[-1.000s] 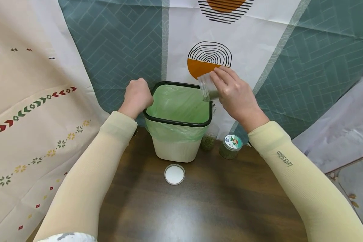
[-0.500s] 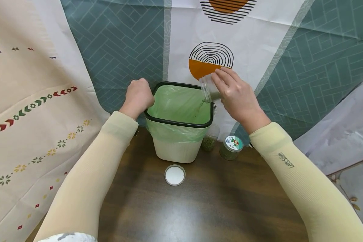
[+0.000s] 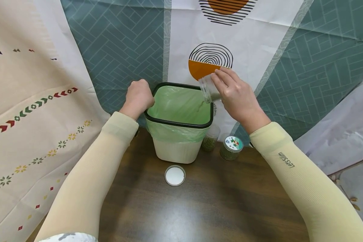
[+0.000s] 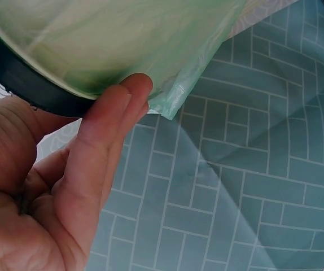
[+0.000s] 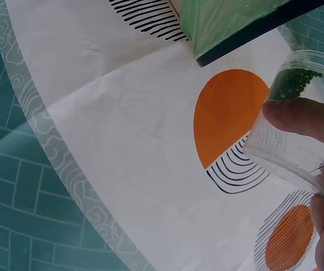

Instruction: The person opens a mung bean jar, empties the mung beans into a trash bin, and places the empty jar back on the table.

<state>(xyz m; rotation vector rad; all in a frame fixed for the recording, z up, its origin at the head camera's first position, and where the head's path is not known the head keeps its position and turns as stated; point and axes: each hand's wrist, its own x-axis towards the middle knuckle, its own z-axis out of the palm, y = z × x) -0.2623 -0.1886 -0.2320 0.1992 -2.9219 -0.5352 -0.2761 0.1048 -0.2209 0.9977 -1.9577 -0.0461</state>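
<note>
Green grains (image 5: 290,83) trickle from a clear, round plastic jar (image 3: 208,91) gripped in the right hand (image 3: 237,95), its axis slanting down-left, mouth over the right side of the cream, green-lined bin (image 3: 176,153); the left hand (image 3: 138,97), opposite, pinches the bin's black rim (image 3: 178,123).

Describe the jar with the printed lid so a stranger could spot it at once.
In the head view, find the black-rimmed bin on the brown table. Just to its right, past a clear-walled jar, stands the wanted jar, holding something green. Its picture-printed lid sets it apart from that neighbour, whose upper part is see-through.
</note>
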